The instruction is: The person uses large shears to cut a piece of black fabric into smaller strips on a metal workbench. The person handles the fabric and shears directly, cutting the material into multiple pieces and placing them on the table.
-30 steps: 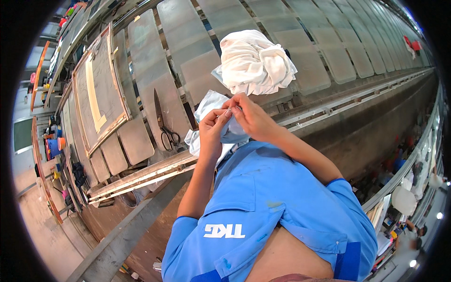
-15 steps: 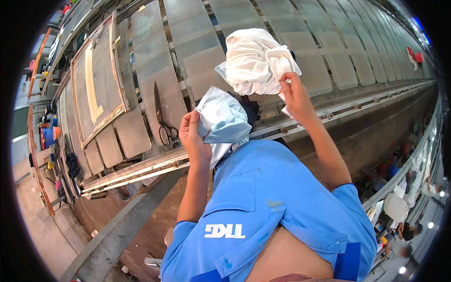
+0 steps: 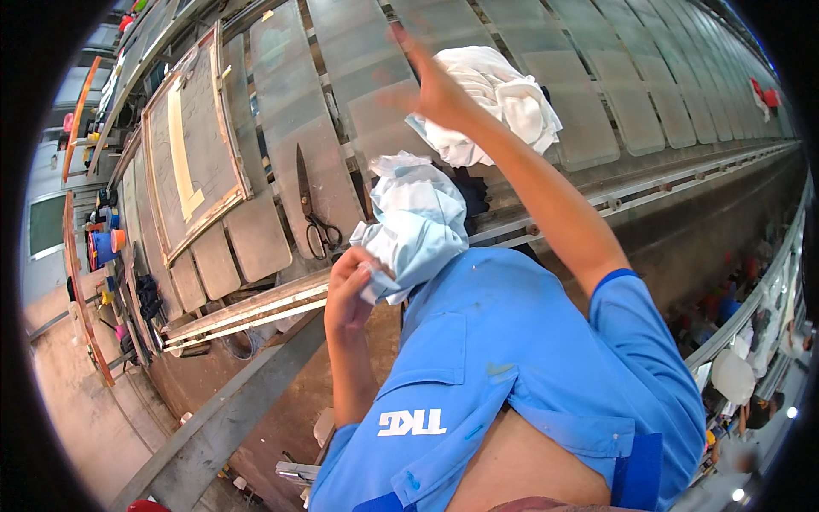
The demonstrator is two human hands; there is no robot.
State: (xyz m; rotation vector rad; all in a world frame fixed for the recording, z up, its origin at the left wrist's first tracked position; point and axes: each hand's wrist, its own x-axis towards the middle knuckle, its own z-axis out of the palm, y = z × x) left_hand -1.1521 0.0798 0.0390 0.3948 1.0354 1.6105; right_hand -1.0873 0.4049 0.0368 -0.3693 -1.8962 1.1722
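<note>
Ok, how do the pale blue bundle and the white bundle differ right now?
The pale blue bundle is bluish; the white bundle is mostly creamy white.
The pale blue bundle sits nearer the person's shirt; the white bundle lies farther off.
The left hand grips the pale blue bundle; the right forearm partly hides the white bundle.
Both are crumpled fabric.

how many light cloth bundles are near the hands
2: one pale blue bundle, held at its edge by the left hand, and one white bundle on the table, partly covered by the right hand. Others may be hidden underneath.
</note>
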